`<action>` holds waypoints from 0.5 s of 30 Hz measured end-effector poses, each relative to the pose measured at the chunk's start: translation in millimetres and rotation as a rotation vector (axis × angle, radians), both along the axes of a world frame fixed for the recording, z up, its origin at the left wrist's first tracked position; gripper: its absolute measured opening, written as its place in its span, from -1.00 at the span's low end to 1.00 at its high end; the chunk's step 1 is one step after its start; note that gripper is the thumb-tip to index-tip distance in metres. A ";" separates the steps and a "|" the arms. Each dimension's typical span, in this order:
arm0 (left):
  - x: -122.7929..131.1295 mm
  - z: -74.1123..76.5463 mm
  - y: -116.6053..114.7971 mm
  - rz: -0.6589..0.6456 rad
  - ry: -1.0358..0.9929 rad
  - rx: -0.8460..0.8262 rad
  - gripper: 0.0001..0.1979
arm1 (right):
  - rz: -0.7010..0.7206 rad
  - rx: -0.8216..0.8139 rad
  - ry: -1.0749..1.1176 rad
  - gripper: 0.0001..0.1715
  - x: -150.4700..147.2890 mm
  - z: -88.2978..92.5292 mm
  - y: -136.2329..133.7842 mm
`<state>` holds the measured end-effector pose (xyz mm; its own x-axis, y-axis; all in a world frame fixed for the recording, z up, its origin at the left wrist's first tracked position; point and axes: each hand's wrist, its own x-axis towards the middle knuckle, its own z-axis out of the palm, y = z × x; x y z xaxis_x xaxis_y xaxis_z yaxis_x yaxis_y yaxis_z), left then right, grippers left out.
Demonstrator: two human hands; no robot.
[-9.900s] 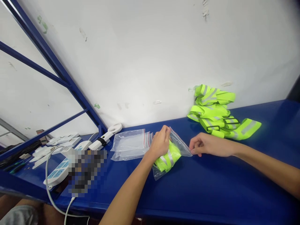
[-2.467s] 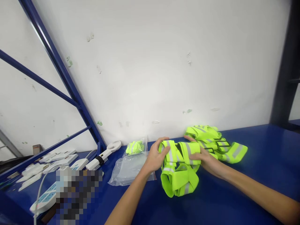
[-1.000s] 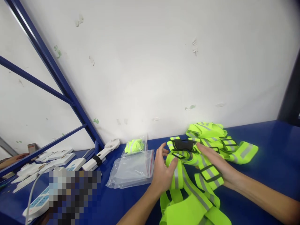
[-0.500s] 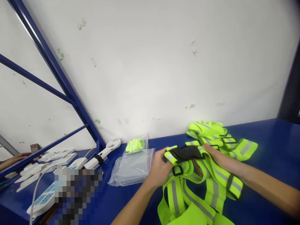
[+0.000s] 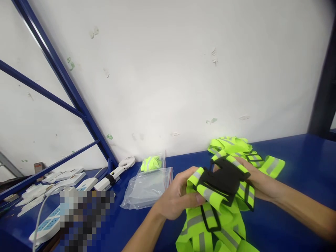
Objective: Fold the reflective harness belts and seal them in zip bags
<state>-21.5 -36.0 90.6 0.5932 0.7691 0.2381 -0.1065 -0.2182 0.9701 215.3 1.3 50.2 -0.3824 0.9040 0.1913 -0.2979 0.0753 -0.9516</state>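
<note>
There are two hands (image 5: 175,197) (image 5: 264,182), one held strap bundle (image 5: 228,216), one bagged bundle (image 5: 151,163) and one fan (image 5: 127,162).

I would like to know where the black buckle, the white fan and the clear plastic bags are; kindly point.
Black buckle (image 5: 224,179): head view, middle of its dark body.
White fan (image 5: 127,162): head view, its round grille.
Clear plastic bags (image 5: 147,189): head view, face of the top one.
</note>
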 end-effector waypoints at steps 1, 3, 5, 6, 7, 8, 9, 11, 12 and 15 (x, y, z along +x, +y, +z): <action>2.5 -2.6 -0.1 0.028 -0.044 -0.022 -0.60 | -0.061 0.017 -0.005 -0.60 -2.0 0.5 -1.0; 8.4 -10.0 3.6 0.114 -0.135 -0.097 -0.57 | -0.156 0.060 -0.054 -0.62 -7.6 2.1 -1.6; 14.0 -17.2 10.1 0.200 -0.194 -0.202 -0.51 | -0.183 0.111 -0.110 -0.65 -13.6 3.5 -0.5; 16.2 -20.0 13.4 0.236 -0.211 -0.252 -0.49 | -0.164 0.131 -0.129 -0.65 -16.2 3.7 0.4; 18.2 -22.3 16.3 0.262 -0.219 -0.292 -0.49 | -0.122 0.142 -0.143 -0.63 -18.2 3.5 1.4; 19.8 -24.3 18.6 0.275 -0.222 -0.320 -0.48 | -0.069 0.145 -0.152 -0.59 -19.8 2.8 2.2; 21.3 -26.2 20.3 0.279 -0.223 -0.336 -0.48 | -0.014 0.143 -0.156 -0.55 -21.1 1.7 2.7; 24.1 -30.8 21.8 0.293 -0.235 -0.339 -0.47 | 0.070 0.124 -0.153 -0.50 -23.4 -1.1 2.5; 25.5 -34.0 21.8 0.312 -0.247 -0.331 -0.45 | 0.084 0.105 -0.139 -0.49 -24.8 -2.6 2.0; 29.0 -47.4 20.6 0.413 -0.315 -0.247 -0.41 | 0.039 0.029 -0.059 -0.51 -30.0 -6.4 0.0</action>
